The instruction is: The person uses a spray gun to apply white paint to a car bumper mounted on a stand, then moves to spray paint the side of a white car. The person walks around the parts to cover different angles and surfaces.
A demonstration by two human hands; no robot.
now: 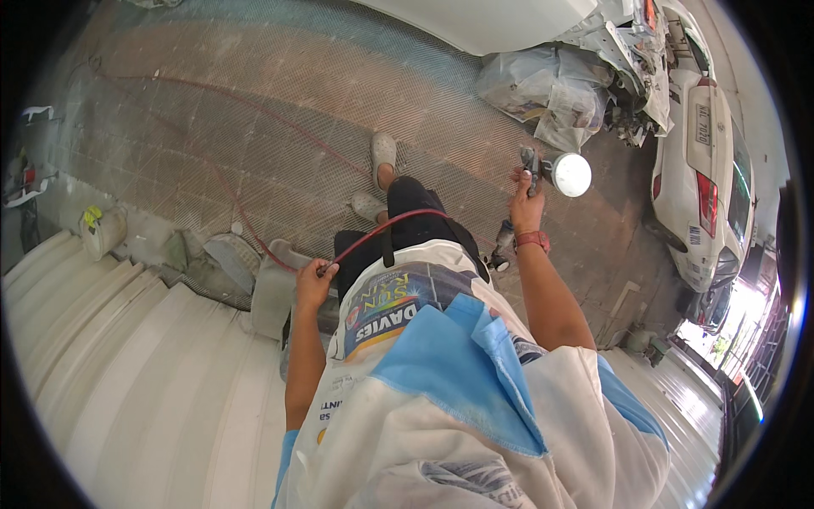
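My right hand [527, 204] grips a paint spray gun [531, 163] out to the right, at about the height of my wrist's red band. The gun's round white cup [571, 175] faces up beside the fingers. At the left, my left hand [315, 285] is closed around a thin red air hose [373, 231]. From there the hose arcs across my lap toward my right side, and another stretch trails over the floor. A dark cylinder-shaped fitting [504, 242] hangs near my right wrist; its link to the hose cannot be made out.
Patterned tiles [212, 127] cover the floor. A plastic-covered bundle [543, 89] lies at the far right under a white panel [483, 21], near exposed car parts [636, 76]. A white car [699, 170] stands to the right. Ribbed white sheeting [153, 356] borders the left.
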